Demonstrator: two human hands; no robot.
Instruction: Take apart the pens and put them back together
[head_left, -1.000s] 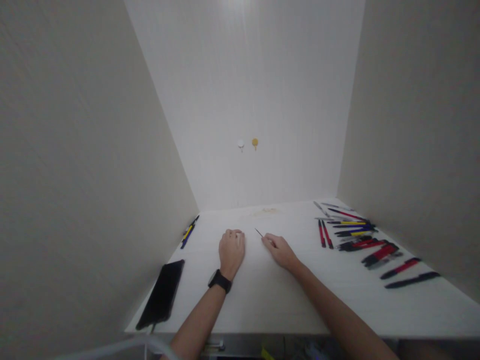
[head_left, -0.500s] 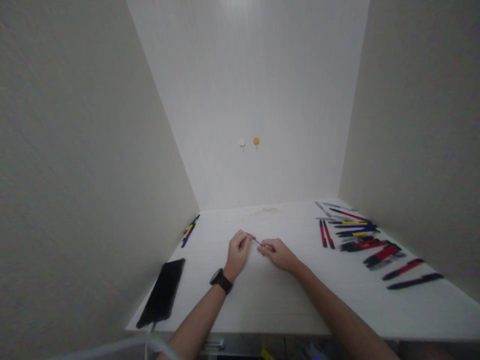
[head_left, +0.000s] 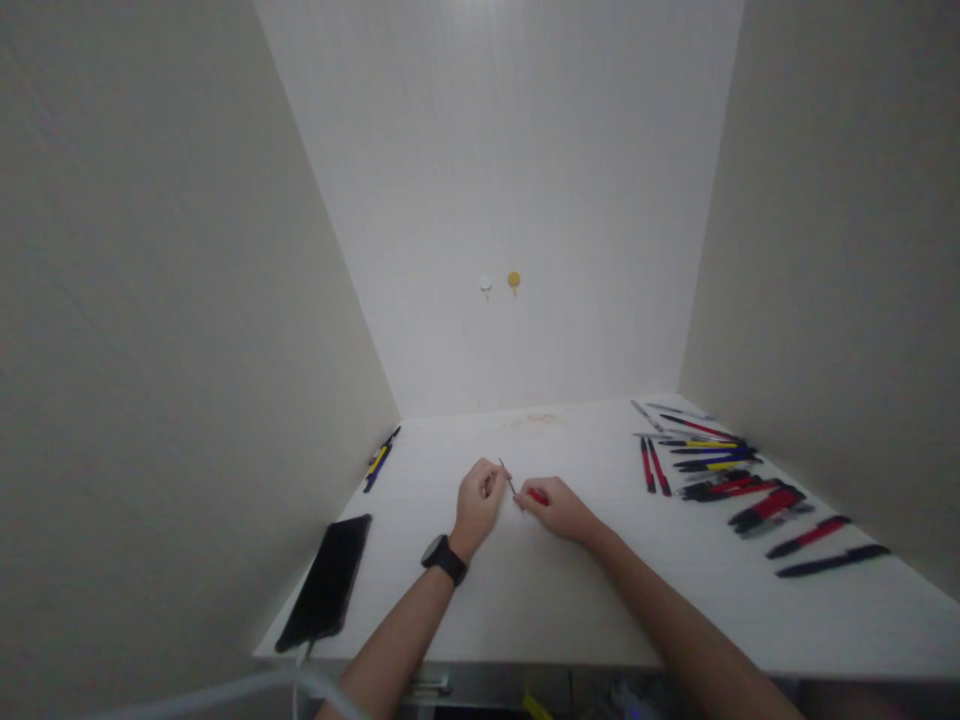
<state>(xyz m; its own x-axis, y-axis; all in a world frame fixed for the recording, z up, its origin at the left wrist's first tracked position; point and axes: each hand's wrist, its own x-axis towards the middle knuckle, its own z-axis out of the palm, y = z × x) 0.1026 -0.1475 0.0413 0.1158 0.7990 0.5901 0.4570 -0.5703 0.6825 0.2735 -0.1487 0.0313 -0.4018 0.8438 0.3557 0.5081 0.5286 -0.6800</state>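
In the middle of the white tabletop (head_left: 570, 600), my left hand (head_left: 475, 500) pinches a thin, dark stick that looks like a pen refill (head_left: 512, 486). It slants between my two hands, its upper end sticking out past the left fingertips. My right hand (head_left: 556, 508) is closed around a red pen barrel (head_left: 538, 496), mostly hidden by the fingers. The right fingertips are at the lower end of the refill; whether they also grip it I cannot tell. A black watch (head_left: 444, 560) is on my left wrist.
Several red, black, yellow, blue and clear pens (head_left: 765, 508) lie along the right wall. A few more pens (head_left: 377, 462) rest by the left wall. A black phone (head_left: 327, 582) with a white cable (head_left: 247, 688) lies at the left front. Two small hooks (head_left: 514, 280) are on the back wall.
The refill has turned steeper between my hands. More of the red barrel shows in my right hand. Both hands stay in nearly the same place.
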